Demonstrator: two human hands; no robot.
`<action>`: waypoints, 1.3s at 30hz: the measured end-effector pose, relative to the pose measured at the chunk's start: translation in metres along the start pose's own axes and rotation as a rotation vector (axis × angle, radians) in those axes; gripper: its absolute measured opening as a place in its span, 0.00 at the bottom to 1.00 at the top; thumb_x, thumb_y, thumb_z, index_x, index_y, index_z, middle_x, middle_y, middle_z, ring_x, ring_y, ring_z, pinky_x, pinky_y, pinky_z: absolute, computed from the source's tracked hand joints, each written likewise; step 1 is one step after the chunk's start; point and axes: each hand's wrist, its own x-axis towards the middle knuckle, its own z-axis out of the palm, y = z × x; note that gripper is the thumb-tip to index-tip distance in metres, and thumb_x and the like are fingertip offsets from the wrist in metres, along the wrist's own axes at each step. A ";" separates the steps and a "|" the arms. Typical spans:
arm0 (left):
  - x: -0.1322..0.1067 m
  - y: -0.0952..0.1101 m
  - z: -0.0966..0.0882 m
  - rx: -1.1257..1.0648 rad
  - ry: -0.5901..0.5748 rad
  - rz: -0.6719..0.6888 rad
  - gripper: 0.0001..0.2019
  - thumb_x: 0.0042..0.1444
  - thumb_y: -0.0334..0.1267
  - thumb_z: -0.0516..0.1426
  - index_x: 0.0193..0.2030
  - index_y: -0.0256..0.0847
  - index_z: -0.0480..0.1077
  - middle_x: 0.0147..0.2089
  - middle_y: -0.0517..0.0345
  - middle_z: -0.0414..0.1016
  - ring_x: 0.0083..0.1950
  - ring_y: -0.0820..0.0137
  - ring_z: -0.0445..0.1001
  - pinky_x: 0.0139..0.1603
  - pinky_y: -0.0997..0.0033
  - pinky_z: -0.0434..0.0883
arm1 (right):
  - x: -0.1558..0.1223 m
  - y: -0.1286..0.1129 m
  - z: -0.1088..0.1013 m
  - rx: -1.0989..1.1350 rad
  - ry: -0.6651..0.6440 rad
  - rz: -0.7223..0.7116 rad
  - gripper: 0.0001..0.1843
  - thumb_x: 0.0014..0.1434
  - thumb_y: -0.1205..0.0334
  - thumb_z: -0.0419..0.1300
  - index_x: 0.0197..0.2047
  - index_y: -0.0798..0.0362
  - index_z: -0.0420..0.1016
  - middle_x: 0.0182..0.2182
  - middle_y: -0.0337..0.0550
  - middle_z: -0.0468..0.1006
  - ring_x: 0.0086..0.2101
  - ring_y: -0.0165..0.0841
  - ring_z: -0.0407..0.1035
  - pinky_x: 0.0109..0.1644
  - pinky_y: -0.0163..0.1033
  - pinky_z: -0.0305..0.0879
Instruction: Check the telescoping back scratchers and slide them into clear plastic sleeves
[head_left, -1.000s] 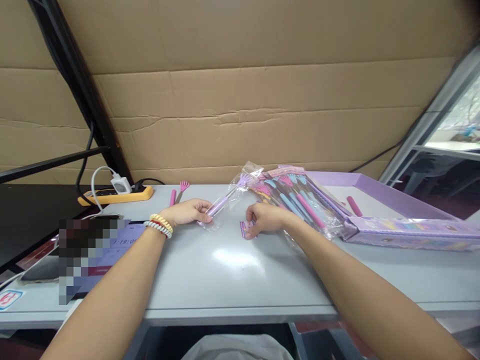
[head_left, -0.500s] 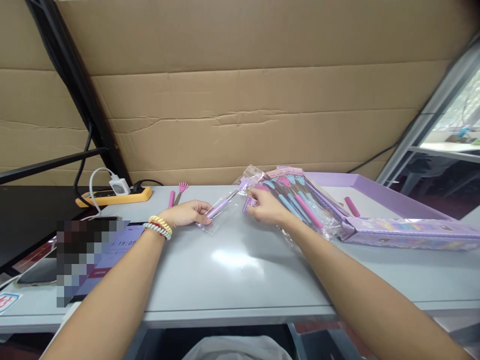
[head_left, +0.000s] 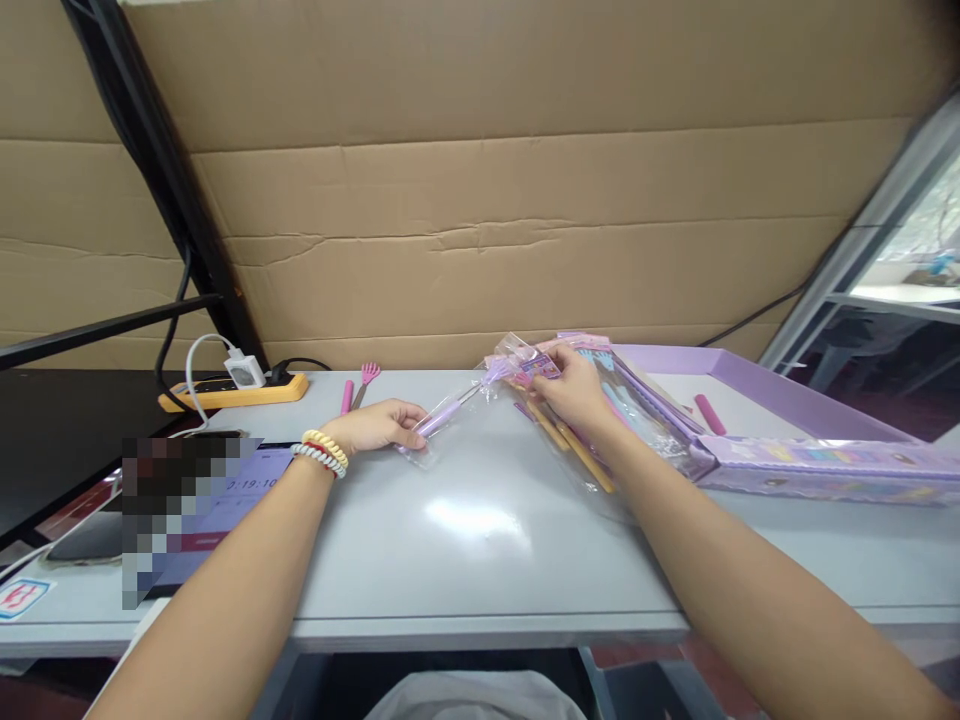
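My left hand (head_left: 386, 427) is closed on the handle end of a purple back scratcher (head_left: 448, 412) in a clear plastic sleeve. Its claw end points up and right, toward my right hand (head_left: 576, 392). The right fingers pinch a clear wrapper with a purple label (head_left: 541, 364); what lies inside is partly hidden. Below that hand, tan sticks (head_left: 586, 458) show through clear plastic. Behind my right wrist lie more wrapped back scratchers with blue claws (head_left: 598, 357), mostly covered. Left of my left hand is an unwrapped pink back scratcher (head_left: 368, 374), beside a pink handle (head_left: 347, 397).
A shallow purple box (head_left: 817, 470) stands open at the right, with a pink piece (head_left: 709, 414) inside. An orange power strip (head_left: 281, 389) with a white plug sits at the back left. A tablet (head_left: 240, 500) lies near my left forearm. Cardboard (head_left: 487, 240) walls the back.
My right hand has moved right and slightly up, with the purple label in its fingers. Tan sticks now show under it, where blue and pink handles were seen. The left hand keeps its hold.
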 end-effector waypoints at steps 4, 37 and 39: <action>0.000 0.000 0.000 0.014 0.012 0.000 0.19 0.41 0.42 0.64 0.40 0.36 0.69 0.33 0.56 0.76 0.32 0.72 0.70 0.34 0.73 0.62 | 0.002 -0.001 0.001 0.181 0.002 0.056 0.12 0.39 0.65 0.54 0.31 0.56 0.69 0.25 0.38 0.71 0.23 0.28 0.63 0.26 0.33 0.60; -0.003 0.006 0.004 0.001 -0.055 0.023 0.17 0.41 0.39 0.65 0.40 0.37 0.74 0.34 0.59 0.75 0.35 0.71 0.71 0.40 0.73 0.66 | 0.011 0.015 -0.003 -0.191 0.254 0.023 0.05 0.46 0.62 0.55 0.28 0.53 0.65 0.27 0.42 0.73 0.28 0.32 0.64 0.35 0.36 0.60; -0.003 0.006 0.004 0.004 -0.046 0.023 0.17 0.41 0.37 0.64 0.40 0.37 0.74 0.34 0.59 0.75 0.35 0.72 0.70 0.40 0.73 0.66 | 0.015 0.018 -0.003 -0.096 0.226 0.106 0.07 0.45 0.61 0.56 0.29 0.53 0.63 0.25 0.40 0.72 0.26 0.31 0.64 0.32 0.36 0.60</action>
